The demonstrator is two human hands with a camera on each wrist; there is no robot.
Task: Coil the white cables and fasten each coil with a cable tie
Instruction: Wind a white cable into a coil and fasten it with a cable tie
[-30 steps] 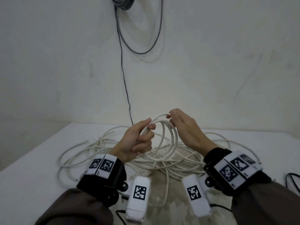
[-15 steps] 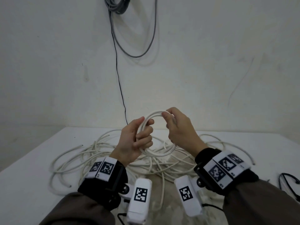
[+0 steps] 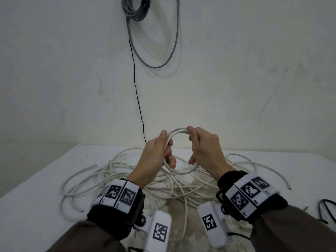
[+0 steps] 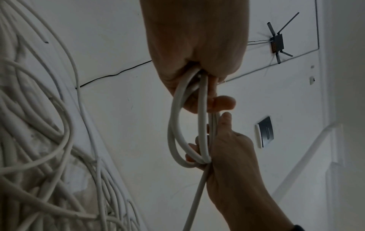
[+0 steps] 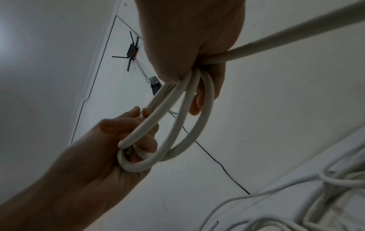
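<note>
- The left hand (image 3: 154, 157) grasps the left side of a small coil (image 3: 177, 130) of white cable, fingers curled through the ring and thumb over its top.
- The right hand (image 3: 205, 151) grasps the coil's right side, fingers wrapped round the bundled turns.
- The coil is held upright in the air between both hands, above the table (image 3: 36, 179), in front of the wall (image 3: 236, 70).
- In the left wrist view the turns (image 4: 202, 121) run from the left hand's (image 4: 195, 51) fist to the right hand (image 4: 233, 156), and one strand leaves the coil downward.
- In the right wrist view a strand (image 5: 296, 36) leads off from the right hand (image 5: 189, 39) toward the upper right.
- A loose tangle of white cable (image 3: 112, 171) lies spread on the table beneath the hands.
- A grey cable bundle (image 3: 135, 10) hangs on the wall, with a thin black wire (image 3: 137, 95) running down to the table's far edge.
- A black cord (image 3: 327, 206) lies at the table's right edge.
</note>
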